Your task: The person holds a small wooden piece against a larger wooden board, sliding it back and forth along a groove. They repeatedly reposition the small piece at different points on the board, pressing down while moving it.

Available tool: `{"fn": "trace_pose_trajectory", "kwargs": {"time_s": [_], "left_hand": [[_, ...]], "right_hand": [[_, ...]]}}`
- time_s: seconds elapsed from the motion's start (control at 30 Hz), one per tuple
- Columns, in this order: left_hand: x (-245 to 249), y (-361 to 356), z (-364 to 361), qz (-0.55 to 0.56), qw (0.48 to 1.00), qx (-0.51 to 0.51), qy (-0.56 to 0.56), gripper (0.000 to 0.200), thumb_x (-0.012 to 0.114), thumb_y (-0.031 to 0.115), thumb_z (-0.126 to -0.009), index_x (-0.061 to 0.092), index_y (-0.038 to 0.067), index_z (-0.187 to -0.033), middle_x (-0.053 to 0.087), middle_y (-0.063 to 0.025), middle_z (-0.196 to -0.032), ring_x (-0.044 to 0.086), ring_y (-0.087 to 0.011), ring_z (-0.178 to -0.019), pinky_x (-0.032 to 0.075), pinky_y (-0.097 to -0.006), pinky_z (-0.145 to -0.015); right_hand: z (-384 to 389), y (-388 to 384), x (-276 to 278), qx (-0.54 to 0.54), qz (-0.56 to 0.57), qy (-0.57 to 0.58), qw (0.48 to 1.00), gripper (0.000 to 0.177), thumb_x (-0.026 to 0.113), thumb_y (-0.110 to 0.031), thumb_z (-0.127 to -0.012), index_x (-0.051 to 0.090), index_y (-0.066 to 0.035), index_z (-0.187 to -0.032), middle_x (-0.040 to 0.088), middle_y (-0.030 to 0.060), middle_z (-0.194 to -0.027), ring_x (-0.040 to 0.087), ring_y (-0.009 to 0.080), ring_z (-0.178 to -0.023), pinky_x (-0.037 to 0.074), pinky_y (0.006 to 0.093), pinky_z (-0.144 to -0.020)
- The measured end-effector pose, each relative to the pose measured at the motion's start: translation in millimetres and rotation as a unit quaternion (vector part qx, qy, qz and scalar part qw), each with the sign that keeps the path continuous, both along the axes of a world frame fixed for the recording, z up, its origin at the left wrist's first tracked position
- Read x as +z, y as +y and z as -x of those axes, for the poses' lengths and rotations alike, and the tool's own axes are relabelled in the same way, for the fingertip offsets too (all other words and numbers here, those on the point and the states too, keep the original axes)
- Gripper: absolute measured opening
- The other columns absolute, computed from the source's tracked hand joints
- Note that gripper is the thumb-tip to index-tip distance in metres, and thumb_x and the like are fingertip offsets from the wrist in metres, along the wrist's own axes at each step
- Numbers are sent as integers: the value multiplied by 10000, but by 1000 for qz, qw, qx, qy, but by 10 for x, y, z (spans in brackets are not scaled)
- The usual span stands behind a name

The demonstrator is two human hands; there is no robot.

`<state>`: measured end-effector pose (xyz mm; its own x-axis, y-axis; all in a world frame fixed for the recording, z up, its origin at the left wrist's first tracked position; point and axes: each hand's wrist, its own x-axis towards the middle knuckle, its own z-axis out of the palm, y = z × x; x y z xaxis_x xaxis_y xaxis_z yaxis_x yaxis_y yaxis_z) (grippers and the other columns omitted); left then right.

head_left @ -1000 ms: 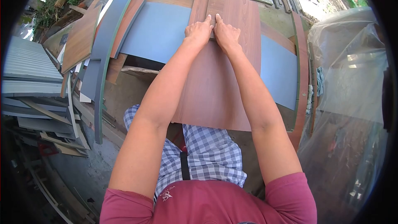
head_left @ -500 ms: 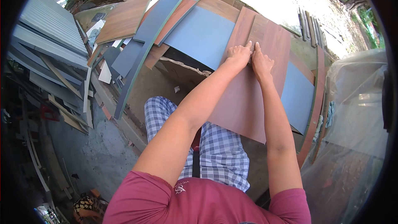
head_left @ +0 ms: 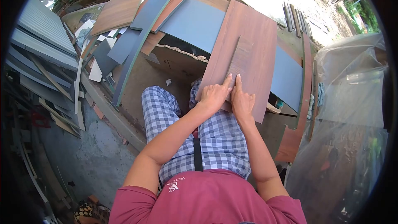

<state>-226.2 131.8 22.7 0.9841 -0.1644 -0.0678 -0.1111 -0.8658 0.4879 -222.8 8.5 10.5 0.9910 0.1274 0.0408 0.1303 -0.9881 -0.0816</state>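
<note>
A wide brown wood-grain board [head_left: 257, 29] slopes down toward my lap. On it lies a narrow wooden strip [head_left: 241, 54], roughly in line with the board's length. My left hand [head_left: 213, 97] is at the strip's near end, its index finger stretched along the top and its other fingers bent. Close beside it, my right hand [head_left: 243, 101] holds the same end from the right, index finger also straight on the strip. The two index fingertips nearly touch. Both hands partly hide the strip's near end.
Blue-grey panels [head_left: 192, 27] lie under and beside the board. A long dark strip panel [head_left: 147, 37] and offcuts [head_left: 96, 71] sit to the left, near stacked grey sheets [head_left: 43, 29]. Clear plastic sheeting [head_left: 348, 95] covers something on the right.
Both hands have come down the board toward my body, and the narrow strip has slid with them. The view has shifted slightly too.
</note>
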Motion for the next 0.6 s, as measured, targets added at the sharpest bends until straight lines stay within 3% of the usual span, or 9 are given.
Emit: {"fn": "trace_pose_trajectory", "kwargs": {"time_s": [0.1, 0.27, 0.53, 0.6], "left_hand": [[1, 143, 241, 2, 1000, 1, 7, 487, 474, 305, -891, 355, 150, -1337, 599, -187, -599, 614, -352, -578, 496, -447, -548], [58, 307, 271, -7, 1000, 19, 10, 497, 493, 308, -880, 361, 165, -1337, 589, -181, -576, 610, -351, -560, 497, -439, -533], [42, 433, -222, -30, 999, 35, -16, 475, 501, 297, -877, 392, 156, -1317, 594, -198, -600, 609, -363, -583, 490, -453, -550], [45, 451, -420, -40, 998, 43, -20, 469, 500, 294, -879, 394, 153, -1314, 599, -203, -617, 613, -367, -613, 491, -459, -586]], "right_hand": [[230, 107, 0, 24, -34, -25, 999, 489, 500, -145, -805, 431, -58, -1281, 563, 92, -482, 535, 219, -393, 333, 339, -559], [214, 264, -10, 42, -22, -19, 999, 503, 505, -143, -797, 425, -60, -1286, 553, 81, -471, 526, 218, -386, 330, 340, -560], [-327, 436, -20, 48, -48, 15, 998, 534, 496, -138, -805, 371, -50, -1316, 587, 86, -525, 571, 229, -452, 343, 372, -599], [-529, 465, -73, 43, -46, -18, 998, 463, 453, -191, -852, 406, -101, -1304, 596, 121, -539, 572, 251, -441, 375, 380, -578]]}}
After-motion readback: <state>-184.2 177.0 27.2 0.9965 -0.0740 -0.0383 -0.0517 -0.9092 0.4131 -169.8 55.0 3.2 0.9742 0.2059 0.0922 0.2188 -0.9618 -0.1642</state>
